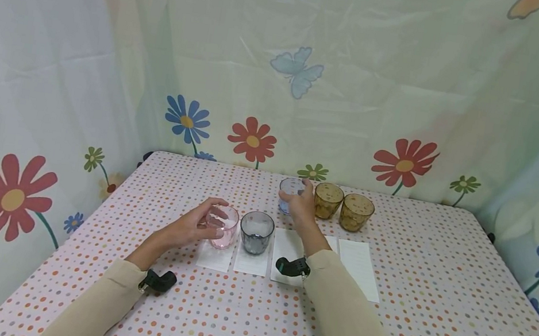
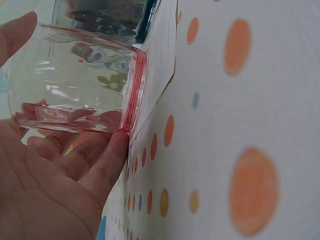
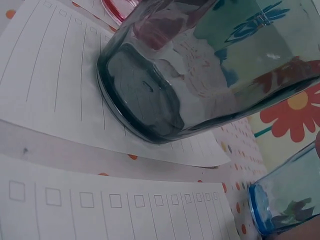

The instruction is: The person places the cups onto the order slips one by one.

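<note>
A clear pink glass (image 1: 222, 229) stands upright on a paper sheet at the left. Around it curls my left hand (image 1: 193, 225), the thumb on one side and the fingers on the other; the left wrist view shows fingers against the wall of the pink glass (image 2: 80, 80). Farther back, my right hand (image 1: 302, 205) grips a light blue glass (image 1: 290, 187) by its upper part. Whether the blue glass (image 3: 280, 200) touches the table cannot be told. Between the hands a dark grey glass (image 1: 256, 233) stands on another sheet, untouched.
Two amber glasses (image 1: 328, 201) stand side by side just right of the blue one. A row of white paper sheets (image 1: 358, 268) printed with lines and small squares lies on the dotted tablecloth (image 1: 225, 324). Behind hangs a flowered curtain (image 1: 340, 115).
</note>
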`<state>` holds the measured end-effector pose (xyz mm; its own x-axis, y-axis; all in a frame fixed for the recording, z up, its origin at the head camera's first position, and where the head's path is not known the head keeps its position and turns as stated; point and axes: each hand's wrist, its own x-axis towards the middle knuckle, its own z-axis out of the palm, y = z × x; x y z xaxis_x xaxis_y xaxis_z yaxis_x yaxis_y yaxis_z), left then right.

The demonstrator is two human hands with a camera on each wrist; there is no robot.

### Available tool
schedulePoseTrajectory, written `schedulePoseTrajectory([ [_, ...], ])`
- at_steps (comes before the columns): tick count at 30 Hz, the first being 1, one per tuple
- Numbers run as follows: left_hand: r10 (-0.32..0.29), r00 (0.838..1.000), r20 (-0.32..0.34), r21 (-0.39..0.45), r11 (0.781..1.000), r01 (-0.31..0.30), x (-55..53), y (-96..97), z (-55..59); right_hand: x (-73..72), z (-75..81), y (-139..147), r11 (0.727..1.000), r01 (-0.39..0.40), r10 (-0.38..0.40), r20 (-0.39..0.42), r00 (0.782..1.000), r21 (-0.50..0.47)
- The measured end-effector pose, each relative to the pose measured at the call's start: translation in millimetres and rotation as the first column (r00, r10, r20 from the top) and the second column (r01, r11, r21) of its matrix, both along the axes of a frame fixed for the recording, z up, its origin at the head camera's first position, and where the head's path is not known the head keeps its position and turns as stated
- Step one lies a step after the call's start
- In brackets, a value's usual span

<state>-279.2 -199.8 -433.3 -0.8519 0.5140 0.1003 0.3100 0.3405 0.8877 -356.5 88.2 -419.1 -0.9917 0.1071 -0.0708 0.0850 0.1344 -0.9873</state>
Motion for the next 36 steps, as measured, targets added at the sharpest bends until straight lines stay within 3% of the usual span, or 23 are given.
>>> schedulePoseTrajectory([
  [10,-0.005,1.0,-0.011,-0.002,1.0,0.005,-0.9,-0.4,-0.8,-0.1,-1.4,0.9,1.0,-0.018,0.018,-0.002,1.0,0.014],
  [19,0.001,1.0,0.003,-0.008,1.0,-0.001,0.4,-0.3,0.2,2.9,-1.3,2.0,1.0,0.018,-0.017,-0.023,1.0,0.02],
  [30,-0.001,1.0,-0.011,-0.013,1.0,0.001,-0.5,-0.6,-0.4,1.8,-8.2,4.8,0.994,0.03,-0.021,-0.085,0.996,0.105],
  [36,-0.004,1.0,0.002,-0.002,1.0,0.004,-1.3,-0.6,-1.2,7.9,-7.9,5.0,0.994,0.031,-0.016,-0.146,0.989,0.104],
])
